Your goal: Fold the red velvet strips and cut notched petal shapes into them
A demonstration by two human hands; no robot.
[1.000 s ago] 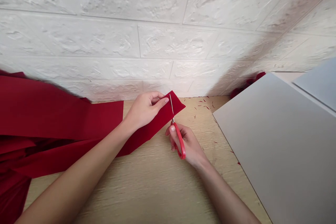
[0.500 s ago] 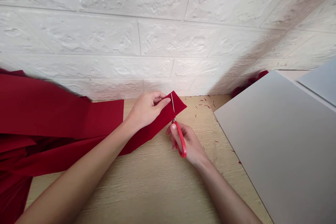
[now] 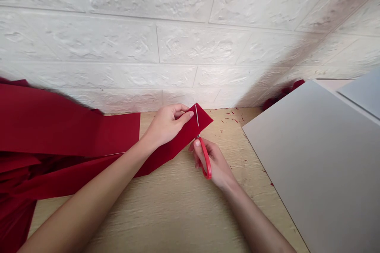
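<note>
A long strip of dark red fabric [image 3: 166, 149] runs from the left up to a pointed end near the wall. My left hand [image 3: 170, 123] is closed on it, thumb on top, just left of the tip. My right hand [image 3: 209, 158] grips red-handled scissors [image 3: 206, 158] from below, thumb in one loop. One slim metal blade lies slantwise over the fabric close to its end, near my left thumb; the other blade is hidden beneath the fabric. A flat corner of cloth sticks out to the right of the blade.
A heap of red fabric [image 3: 53, 122] covers the left side of the wooden table [image 3: 166, 213]. Small red snippets [image 3: 231, 119] lie by the white brick-patterned wall [image 3: 190, 43]. A large pale grey box [image 3: 314, 158] stands at right, with more red material [image 3: 280, 95] behind it.
The fabric's end and the scissors have shifted slightly to the right. The visible blade sits at a slightly different slant. Both hands keep their hold.
</note>
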